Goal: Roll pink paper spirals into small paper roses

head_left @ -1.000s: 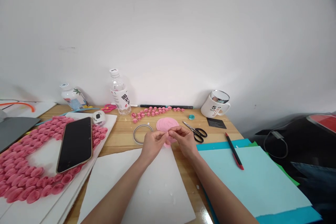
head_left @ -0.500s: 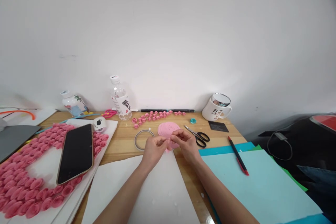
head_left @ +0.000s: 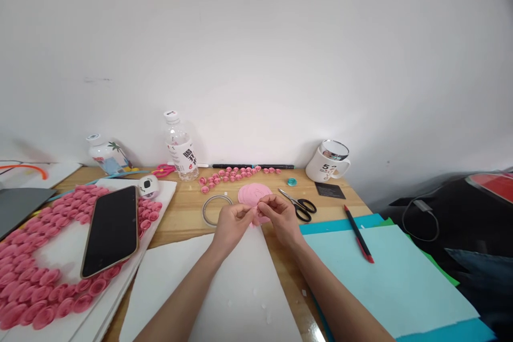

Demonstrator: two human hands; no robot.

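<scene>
My left hand (head_left: 233, 225) and my right hand (head_left: 279, 218) meet over the top edge of a white sheet (head_left: 216, 288). Both are closed, fingertips pinching a small piece of pink paper (head_left: 255, 216) that the fingers mostly cover. Just behind them lies a stack of pink paper circles with spiral lines (head_left: 253, 192). A roll of tape (head_left: 205, 212) rests left of my left hand, and black-handled scissors (head_left: 302, 208) lie partly open right of my right hand. Rows of small rolled pink paper flowers (head_left: 232, 174) sit farther back.
At left, a phone (head_left: 111, 232) lies on a board bearing a ring of pink paper flowers (head_left: 48, 278). A water bottle (head_left: 182, 152) and a mug (head_left: 326, 163) stand near the wall. A pen (head_left: 358, 235) lies on light blue paper (head_left: 385, 288) at right.
The view has shifted slightly, so everything sits a little further left and up. Both hands keep pinching the pink paper, with only small finger movement.
</scene>
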